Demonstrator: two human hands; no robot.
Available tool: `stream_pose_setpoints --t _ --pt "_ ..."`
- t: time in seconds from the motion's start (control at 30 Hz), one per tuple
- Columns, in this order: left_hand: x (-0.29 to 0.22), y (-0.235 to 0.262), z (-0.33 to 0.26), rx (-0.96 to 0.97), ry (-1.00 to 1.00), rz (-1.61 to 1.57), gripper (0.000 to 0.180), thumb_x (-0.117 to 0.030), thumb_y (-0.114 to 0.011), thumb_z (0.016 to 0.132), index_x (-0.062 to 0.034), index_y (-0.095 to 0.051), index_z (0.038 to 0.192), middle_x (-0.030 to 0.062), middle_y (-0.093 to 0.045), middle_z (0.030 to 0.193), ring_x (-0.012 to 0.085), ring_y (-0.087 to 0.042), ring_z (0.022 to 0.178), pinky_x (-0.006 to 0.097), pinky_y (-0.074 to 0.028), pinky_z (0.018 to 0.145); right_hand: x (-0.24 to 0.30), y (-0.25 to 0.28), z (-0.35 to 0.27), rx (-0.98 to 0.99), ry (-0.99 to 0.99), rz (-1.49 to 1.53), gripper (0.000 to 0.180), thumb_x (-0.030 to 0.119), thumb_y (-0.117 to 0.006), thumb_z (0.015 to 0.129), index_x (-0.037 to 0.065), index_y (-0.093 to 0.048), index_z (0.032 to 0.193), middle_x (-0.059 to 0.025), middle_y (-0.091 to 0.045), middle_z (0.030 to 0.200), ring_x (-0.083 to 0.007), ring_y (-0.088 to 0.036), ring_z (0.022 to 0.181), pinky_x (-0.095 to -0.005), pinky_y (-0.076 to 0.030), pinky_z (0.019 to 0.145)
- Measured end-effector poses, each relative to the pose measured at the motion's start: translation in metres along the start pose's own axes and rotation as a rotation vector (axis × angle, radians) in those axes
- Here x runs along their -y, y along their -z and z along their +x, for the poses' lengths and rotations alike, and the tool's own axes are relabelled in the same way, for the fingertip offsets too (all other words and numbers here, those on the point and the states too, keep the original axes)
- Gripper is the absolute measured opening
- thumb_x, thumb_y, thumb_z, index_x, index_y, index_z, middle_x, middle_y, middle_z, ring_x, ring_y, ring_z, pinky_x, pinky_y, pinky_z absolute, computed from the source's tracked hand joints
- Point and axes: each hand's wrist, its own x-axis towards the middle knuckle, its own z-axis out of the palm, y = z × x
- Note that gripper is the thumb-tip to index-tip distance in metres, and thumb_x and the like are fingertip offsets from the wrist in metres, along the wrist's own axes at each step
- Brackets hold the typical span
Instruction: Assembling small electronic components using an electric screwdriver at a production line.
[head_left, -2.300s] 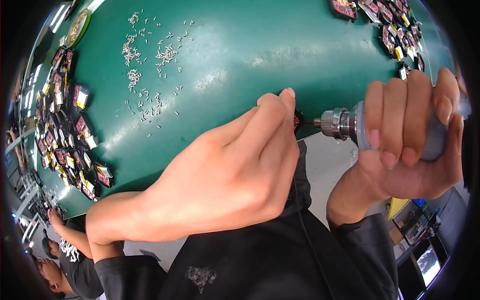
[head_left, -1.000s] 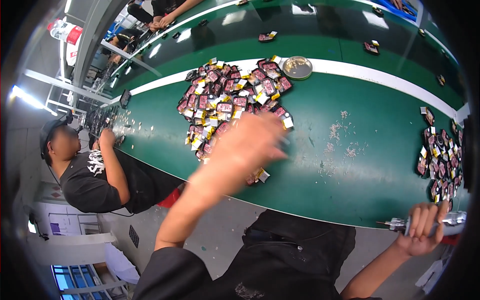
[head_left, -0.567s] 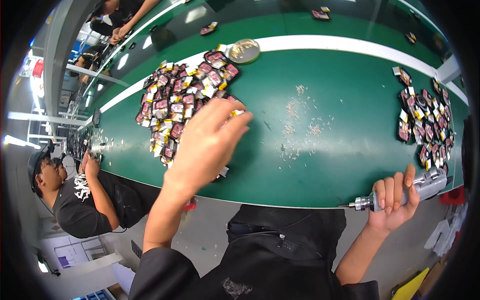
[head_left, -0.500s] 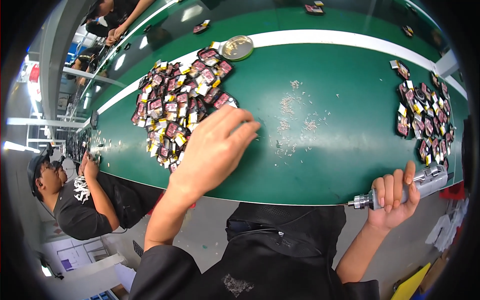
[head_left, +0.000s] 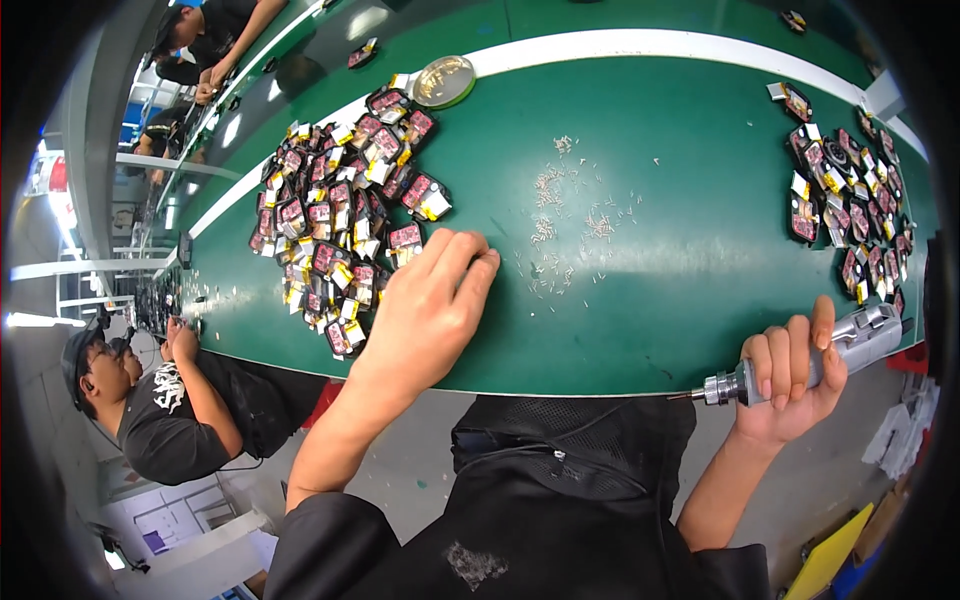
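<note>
My left hand (head_left: 425, 315) hovers at the right side of a heap of small black-framed electronic units (head_left: 330, 210), thumb and fingers pinched together. Whatever the fingertips hold, if anything, is too small to make out. Just beyond the knuckles lies one unit (head_left: 405, 238) with a reddish board, partly covered by the hand. My right hand (head_left: 793, 375) is wrapped round a grey electric screwdriver (head_left: 865, 335) at the table's near edge, its bit pointing left. Small loose screws (head_left: 600, 228) are scattered on the green tabletop (head_left: 690, 310) between my hands.
A round shallow dish (head_left: 443, 82) of small parts stands behind the heap. Another group of units (head_left: 850, 200) lies at the far right. A white rail (head_left: 620, 45) borders the table's far side. Co-workers sit at the left (head_left: 165, 400) and across the line (head_left: 215, 45).
My left hand has drawn slightly nearer to me, uncovering a unit, and its fingertips have come together. The whole view has shifted a little. My right hand keeps the screwdriver in place.
</note>
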Motion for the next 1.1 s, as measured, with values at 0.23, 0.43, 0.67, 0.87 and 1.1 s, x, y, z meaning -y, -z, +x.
stream_pose_setpoints --t 0.23,0.43,0.67,0.87,1.1 --pt "-0.016 0.002 0.005 -0.123 0.064 -0.213 0.019 0.010 -0.055 0.075 0.0032 -0.044 0.089 0.0152 -0.050 0.081 0.0307 -0.051 0.070 0.039 -0.043 0.062 0.006 0.003 -0.007 -0.022 -0.001 -0.026 0.009 0.014 -0.046 0.091 0.006 -0.043 0.092 0.0013 -0.036 0.052 -0.0101 -0.036 0.040 -0.0280 -0.038 0.048" --pt "-0.044 -0.010 0.014 -0.291 0.059 -0.528 0.016 0.011 -0.061 0.078 0.0018 -0.055 0.089 0.0131 -0.059 0.076 0.0243 -0.058 0.065 0.030 -0.046 0.059 0.006 0.000 -0.011 -0.060 0.009 -0.070 0.010 0.014 -0.045 0.091 0.005 -0.046 0.094 0.0014 -0.036 0.052 -0.0098 -0.035 0.041 -0.0280 -0.037 0.048" --pt "-0.077 -0.024 0.000 -0.348 0.229 -1.075 0.014 0.013 -0.068 0.071 0.0066 -0.064 0.083 0.0134 -0.066 0.076 0.0203 -0.064 0.067 0.028 -0.049 0.058 -0.010 -0.030 -0.001 -0.050 0.075 -0.023 0.007 0.011 -0.047 0.091 0.006 -0.042 0.090 0.0011 -0.036 0.052 -0.0091 -0.036 0.040 -0.0261 -0.036 0.048" --pt "-0.098 -0.025 -0.004 -0.268 0.332 -1.555 0.004 0.010 -0.058 0.084 0.0099 -0.062 0.083 0.0161 -0.063 0.080 0.0165 -0.060 0.067 0.025 -0.048 0.059 -0.018 -0.067 0.005 0.037 0.201 0.105 0.009 0.012 -0.050 0.088 0.004 -0.046 0.092 0.0020 -0.039 0.053 -0.0087 -0.038 0.041 -0.0262 -0.036 0.049" --pt "-0.106 -0.026 -0.006 -0.264 0.329 -1.785 0.015 -0.003 -0.056 0.092 0.0094 -0.059 0.085 0.0160 -0.060 0.079 0.0157 -0.057 0.065 0.027 -0.048 0.060 -0.027 -0.067 0.003 0.055 0.173 0.099 0.010 0.012 -0.048 0.088 0.004 -0.046 0.093 0.0024 -0.039 0.053 -0.0082 -0.038 0.041 -0.0260 -0.036 0.050"
